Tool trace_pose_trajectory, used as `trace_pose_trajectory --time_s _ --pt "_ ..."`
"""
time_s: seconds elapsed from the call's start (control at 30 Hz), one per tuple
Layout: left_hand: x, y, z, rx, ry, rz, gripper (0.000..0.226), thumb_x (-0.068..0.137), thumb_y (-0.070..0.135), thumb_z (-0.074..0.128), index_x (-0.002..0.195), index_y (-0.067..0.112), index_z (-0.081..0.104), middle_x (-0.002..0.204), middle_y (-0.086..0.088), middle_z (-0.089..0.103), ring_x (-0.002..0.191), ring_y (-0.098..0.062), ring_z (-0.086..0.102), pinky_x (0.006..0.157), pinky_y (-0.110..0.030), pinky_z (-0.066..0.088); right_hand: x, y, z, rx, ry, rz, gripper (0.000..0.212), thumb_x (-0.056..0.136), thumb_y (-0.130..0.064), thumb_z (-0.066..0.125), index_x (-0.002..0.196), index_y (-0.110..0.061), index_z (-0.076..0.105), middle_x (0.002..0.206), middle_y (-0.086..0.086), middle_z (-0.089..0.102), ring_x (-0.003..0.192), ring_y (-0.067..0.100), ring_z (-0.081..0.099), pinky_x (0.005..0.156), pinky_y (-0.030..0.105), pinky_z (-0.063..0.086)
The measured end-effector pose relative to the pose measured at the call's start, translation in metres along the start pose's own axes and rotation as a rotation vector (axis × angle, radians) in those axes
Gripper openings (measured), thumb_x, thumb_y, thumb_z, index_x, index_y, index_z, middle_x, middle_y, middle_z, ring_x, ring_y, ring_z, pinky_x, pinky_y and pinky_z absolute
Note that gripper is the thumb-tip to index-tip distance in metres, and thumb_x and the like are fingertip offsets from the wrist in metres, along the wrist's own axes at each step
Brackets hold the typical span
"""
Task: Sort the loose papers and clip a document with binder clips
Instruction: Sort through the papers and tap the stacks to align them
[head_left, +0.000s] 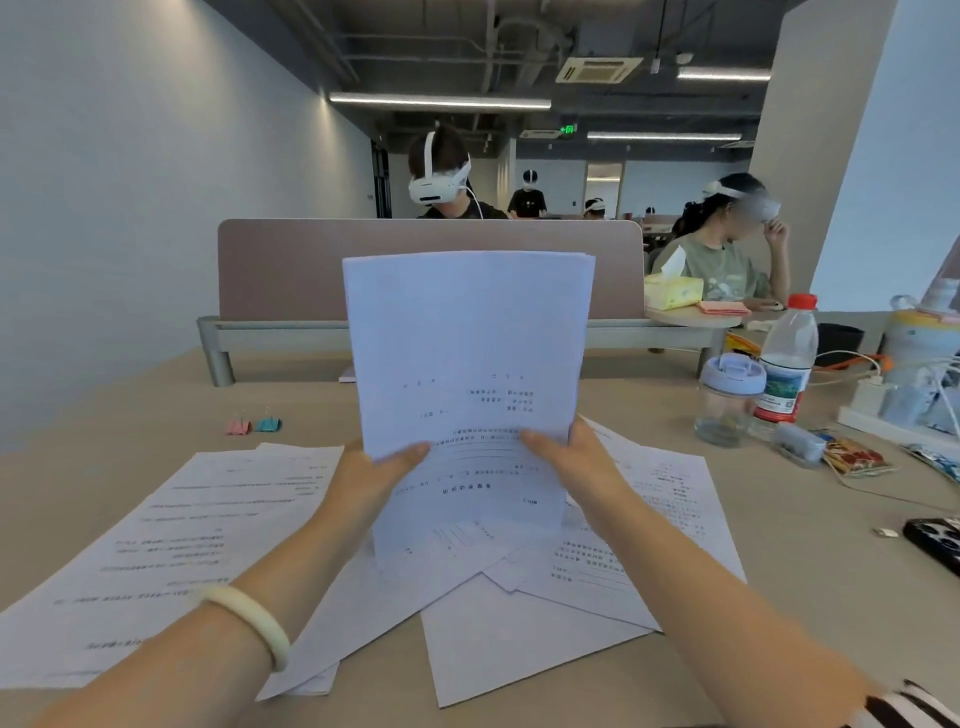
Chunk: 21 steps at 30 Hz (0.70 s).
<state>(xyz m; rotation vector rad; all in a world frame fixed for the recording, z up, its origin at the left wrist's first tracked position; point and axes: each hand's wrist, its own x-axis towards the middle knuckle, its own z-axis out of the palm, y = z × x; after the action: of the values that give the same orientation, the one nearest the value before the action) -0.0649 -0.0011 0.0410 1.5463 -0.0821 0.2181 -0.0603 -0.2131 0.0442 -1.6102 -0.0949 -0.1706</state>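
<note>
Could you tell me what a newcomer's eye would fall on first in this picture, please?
First, the sheaf of papers held upright at the centre, with the left hand and right hand gripping its lower sides. Beneath it, loose sheets lie fanned across the table, and a pink binder clip and a blue binder clip sit side by side beyond them, to the left.

- The print on the stack of papers (467, 353), mid-frame, is too blurred to read.
- The fingers of the left hand (374, 478) and right hand (576, 462) lie hidden behind it; only the thumbs show.
- The loose sheets (171, 545) at lower left run past the frame's edge.
- A dark patterned object (935, 540) is cut off at the right edge.
</note>
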Motion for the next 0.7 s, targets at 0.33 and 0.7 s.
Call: trace_pose_trajectory --time_s 0.33,0.7 --pt "0.005 0.007 -0.008 -0.035 -0.022 0.013 0.026 0.075 0.023 0.075 0.099 0.027 0.067 0.095 0.011 0.073 0.081 -0.006 0.071 0.064 -0.023 0.054 0.006 -0.013 -0.012 0.072 -0.038 -0.027 0.038 0.085 -0.033 0.066 0.121 -0.023 0.060 0.116 -0.004 0.070 0.101 0.013 0.069 0.080 0.029 0.055" --pt "0.007 0.010 0.001 0.003 0.051 0.005 0.015 0.081 0.021 0.071 0.094 0.024 0.065 0.094 0.006 0.068 0.092 -0.021 0.065 0.079 -0.031 0.050 -0.003 -0.005 0.008 -0.061 0.111 -0.025 0.034 0.094 -0.026 0.054 0.128 -0.020 0.052 0.119 -0.003 0.064 0.109 0.019 0.062 0.084 0.032 0.051"
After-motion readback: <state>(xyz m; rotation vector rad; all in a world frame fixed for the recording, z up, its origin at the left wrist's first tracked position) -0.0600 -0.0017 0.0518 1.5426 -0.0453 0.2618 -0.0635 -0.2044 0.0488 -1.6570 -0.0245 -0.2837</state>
